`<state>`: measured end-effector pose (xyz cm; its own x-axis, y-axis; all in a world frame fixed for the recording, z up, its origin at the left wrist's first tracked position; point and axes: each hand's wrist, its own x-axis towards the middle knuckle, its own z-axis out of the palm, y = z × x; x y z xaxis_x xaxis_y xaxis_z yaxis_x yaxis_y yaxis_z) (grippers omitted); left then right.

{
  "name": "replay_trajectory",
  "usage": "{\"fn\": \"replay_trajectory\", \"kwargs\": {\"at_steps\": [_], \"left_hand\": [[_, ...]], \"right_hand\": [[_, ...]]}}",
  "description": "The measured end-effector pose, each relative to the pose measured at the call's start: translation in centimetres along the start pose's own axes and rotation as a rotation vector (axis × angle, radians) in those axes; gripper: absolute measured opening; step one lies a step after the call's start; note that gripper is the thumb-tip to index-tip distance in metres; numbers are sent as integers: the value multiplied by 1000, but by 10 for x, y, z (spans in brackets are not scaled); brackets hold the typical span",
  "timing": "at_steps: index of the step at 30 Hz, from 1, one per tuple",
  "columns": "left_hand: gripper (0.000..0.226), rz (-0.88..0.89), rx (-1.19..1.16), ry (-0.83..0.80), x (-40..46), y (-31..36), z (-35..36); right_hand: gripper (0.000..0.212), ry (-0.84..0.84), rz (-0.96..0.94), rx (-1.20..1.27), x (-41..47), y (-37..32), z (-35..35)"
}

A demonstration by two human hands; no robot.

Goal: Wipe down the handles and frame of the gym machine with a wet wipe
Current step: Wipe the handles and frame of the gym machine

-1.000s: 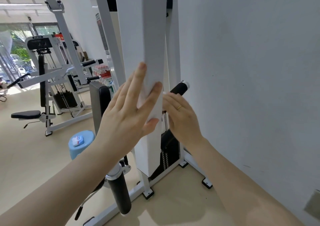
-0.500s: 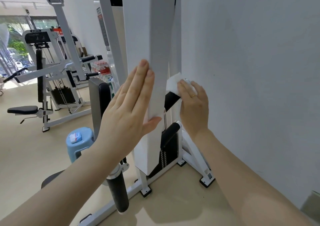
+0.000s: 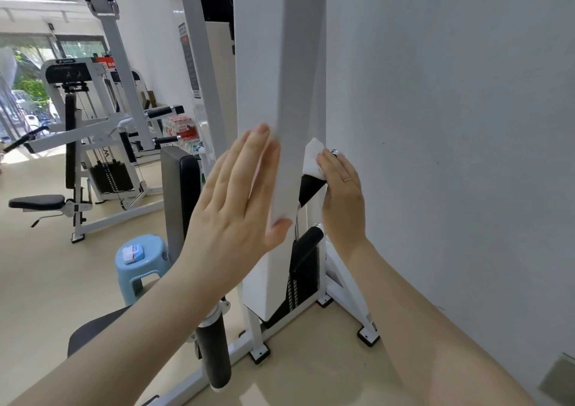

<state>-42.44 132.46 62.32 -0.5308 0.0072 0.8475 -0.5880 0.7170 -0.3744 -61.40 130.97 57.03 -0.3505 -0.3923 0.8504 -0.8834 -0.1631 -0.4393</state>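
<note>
While your open left hand (image 3: 236,200) braces the frame (image 3: 280,94), your right hand (image 3: 340,187) clasps the wet wipe (image 3: 312,161) around the handle (image 3: 309,189) to scrub it.

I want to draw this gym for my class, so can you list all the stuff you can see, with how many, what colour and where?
White post: one, white, centre, upright.
Wet wipe: one, white, on the upper handle right of the post.
Handles: two, black with silver ends, behind the post near the wall.
Back pad: one, black, left of the post.
Roller pad: one, black, low, in front of the post.
Stool: one, light blue, on the floor at left.
Small packet: one, white, blue and red, on the stool.
Other machine: one, white and black, far left.
Wall: one, white, right.
Left hand: one, flat against the post.
Right hand: one, gold ring, fingers pressing the wipe.
</note>
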Motion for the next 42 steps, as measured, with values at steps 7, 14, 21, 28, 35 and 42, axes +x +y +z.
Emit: {"fn": "replay_trajectory", "kwargs": {"at_steps": [7,14,21,28,35,42], "left_hand": [[79,-10,27,41,-7,2,-3],[84,9,6,-11,-11,8,-8],[82,-11,-51,-49,-13,4,-7],[80,-5,-58,-46,-13,-1,-6],[79,-42,-140,-67,-13,1,-7],[79,-49,-166,-56,-14,0,-7]], "right_hand": [[43,-1,-382,-126,-26,-1,-6],[37,26,107,81,-4,-1,-15],[21,94,409,389,-1,-15,-19],[16,241,974,731,8,-20,-7],[23,-174,1121,1234,-8,-28,-13],[24,-155,1196,1259,1,-20,-31]]}}
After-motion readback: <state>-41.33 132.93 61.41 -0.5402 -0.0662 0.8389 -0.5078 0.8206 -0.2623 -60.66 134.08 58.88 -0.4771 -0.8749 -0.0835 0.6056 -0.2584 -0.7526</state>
